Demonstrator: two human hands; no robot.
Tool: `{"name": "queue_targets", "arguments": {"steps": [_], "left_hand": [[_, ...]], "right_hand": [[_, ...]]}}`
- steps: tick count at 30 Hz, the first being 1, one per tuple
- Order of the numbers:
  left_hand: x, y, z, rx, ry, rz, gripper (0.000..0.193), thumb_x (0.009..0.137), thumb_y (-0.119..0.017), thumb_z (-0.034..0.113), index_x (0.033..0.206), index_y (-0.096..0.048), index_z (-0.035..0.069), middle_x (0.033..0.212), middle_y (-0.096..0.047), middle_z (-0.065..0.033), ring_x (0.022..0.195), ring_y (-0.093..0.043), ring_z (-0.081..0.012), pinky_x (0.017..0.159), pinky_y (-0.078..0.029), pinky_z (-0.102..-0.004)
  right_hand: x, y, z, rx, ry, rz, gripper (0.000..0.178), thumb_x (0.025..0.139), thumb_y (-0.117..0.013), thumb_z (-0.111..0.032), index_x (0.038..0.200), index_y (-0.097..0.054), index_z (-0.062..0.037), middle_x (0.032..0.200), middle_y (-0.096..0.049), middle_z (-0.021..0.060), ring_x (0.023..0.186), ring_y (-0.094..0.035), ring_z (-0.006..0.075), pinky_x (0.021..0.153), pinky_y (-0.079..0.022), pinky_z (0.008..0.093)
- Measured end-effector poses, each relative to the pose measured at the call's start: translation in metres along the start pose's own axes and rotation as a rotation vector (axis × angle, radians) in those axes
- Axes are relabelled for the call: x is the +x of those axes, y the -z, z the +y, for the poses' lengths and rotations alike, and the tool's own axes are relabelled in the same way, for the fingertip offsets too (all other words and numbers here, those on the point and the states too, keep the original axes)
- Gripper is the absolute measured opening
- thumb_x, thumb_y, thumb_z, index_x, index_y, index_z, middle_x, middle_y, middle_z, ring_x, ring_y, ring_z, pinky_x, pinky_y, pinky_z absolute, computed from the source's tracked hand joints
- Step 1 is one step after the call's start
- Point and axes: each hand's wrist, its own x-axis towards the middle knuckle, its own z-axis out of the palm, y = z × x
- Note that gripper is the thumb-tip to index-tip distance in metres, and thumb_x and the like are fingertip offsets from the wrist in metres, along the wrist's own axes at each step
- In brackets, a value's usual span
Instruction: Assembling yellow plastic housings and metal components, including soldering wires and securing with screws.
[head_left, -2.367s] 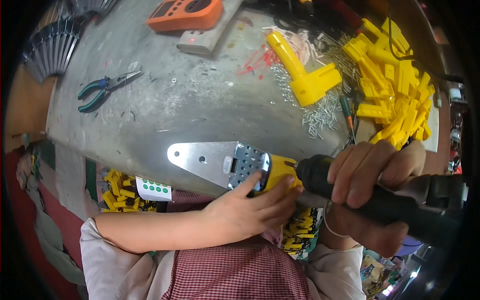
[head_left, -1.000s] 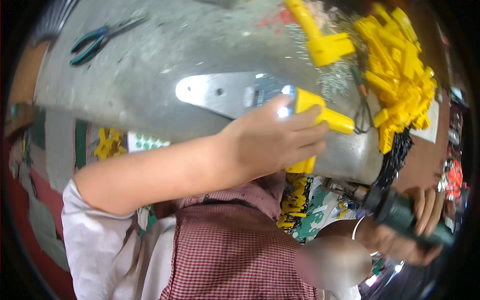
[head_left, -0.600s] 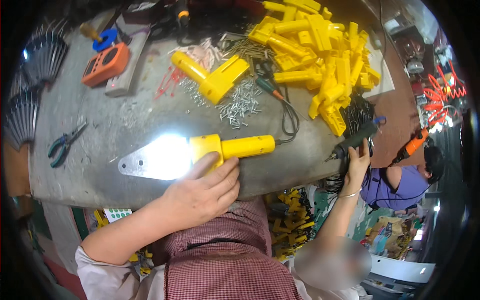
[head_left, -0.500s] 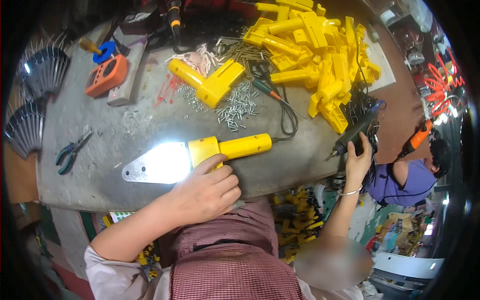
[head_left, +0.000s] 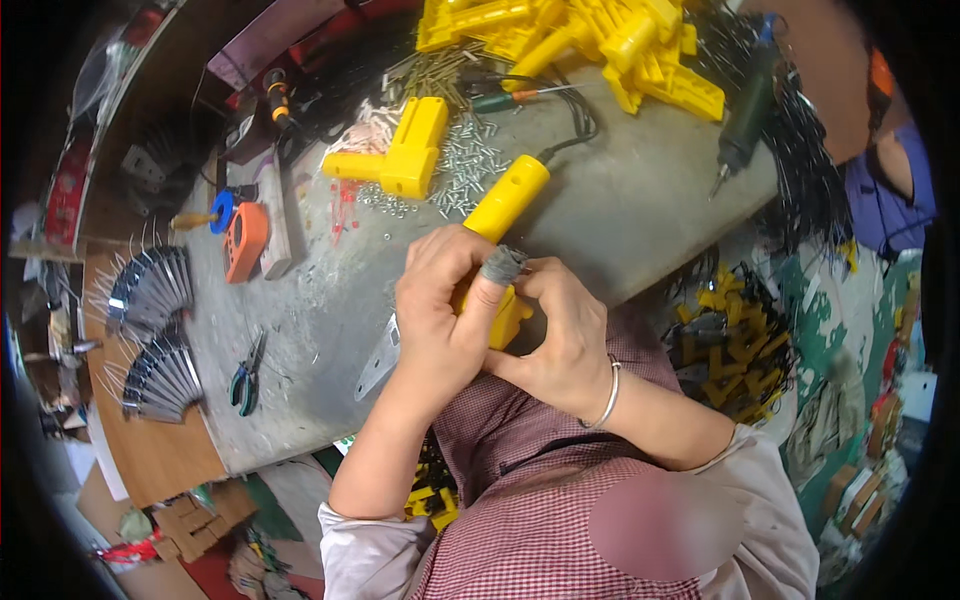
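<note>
Tool of yellow plastic with a flat, tapered silver metal plate sits at the grey table's near edge. Left hand wraps its body, thumb wearing a grey cover. Right hand curls alongside; whether its fingertips pinch anything cannot be told.

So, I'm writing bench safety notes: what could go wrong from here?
The loose small silver metal screws lie close to the long yellow plastic tool held in the left hand; swinging its handle might scatter them.

The dark green cylindrical power driver rests near the grey table's edge, beside thin black wires; a snag could drag it off.
</note>
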Motion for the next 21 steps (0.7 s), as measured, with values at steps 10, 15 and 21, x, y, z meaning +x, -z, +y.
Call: {"name": "queue_targets", "arguments": {"steps": [10, 15, 21], "left_hand": [[-0.001, 0.004, 0.002, -0.145, 0.12, -0.07, 0.013, 0.084, -0.063, 0.012, 0.079, -0.059, 0.0, 0.075, -0.058, -0.0097, 0.071, -0.056, -0.0247, 0.066, -0.044, -0.0328], [-0.006, 0.006, 0.007, 0.097, -0.098, -0.258, 0.021, 0.089, -0.057, 0.022, 0.096, -0.06, 0.002, 0.097, -0.062, -0.0136, 0.096, -0.059, -0.0313, 0.088, -0.044, -0.0408], [-0.018, 0.009, 0.014, 0.572, -0.274, -0.549, 0.043, 0.073, -0.06, 0.012, 0.115, -0.056, 0.005, 0.123, -0.057, -0.011, 0.123, -0.051, -0.0305, 0.107, -0.034, -0.0502]], "right_hand": [[-0.01, 0.006, 0.006, 0.071, 0.024, -0.022, 0.057, 0.057, -0.085, -0.018, 0.1, -0.05, -0.0058, 0.098, -0.063, 0.0116, 0.086, -0.064, 0.029, 0.071, -0.055, 0.0368], [-0.021, 0.011, 0.013, 0.069, -0.057, -0.067, 0.054, 0.059, -0.084, -0.019, 0.101, -0.053, -0.0038, 0.103, -0.062, 0.0132, 0.096, -0.062, 0.0306, 0.081, -0.052, 0.0401], [-0.006, 0.084, 0.028, -0.248, 0.036, -0.457, 0.04, 0.066, -0.075, -0.012, 0.103, -0.061, -0.005, 0.114, -0.059, 0.0122, 0.117, -0.05, 0.0325, 0.102, -0.038, 0.046]]}}
